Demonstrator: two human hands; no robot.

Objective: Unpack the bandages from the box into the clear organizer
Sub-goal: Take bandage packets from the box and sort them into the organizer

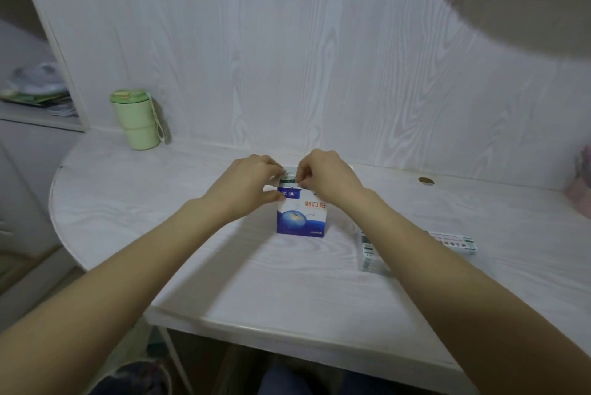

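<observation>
Both our hands work at the top of the box, mid-table: left hand and right hand pinch its flaps with curled fingers. Contents hidden. Organizer with bandages lies near the right edge; cup at back-left corner.

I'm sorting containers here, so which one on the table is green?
The lidded cup standing at the back left by the wall; the box between both hands is blue and white.
</observation>
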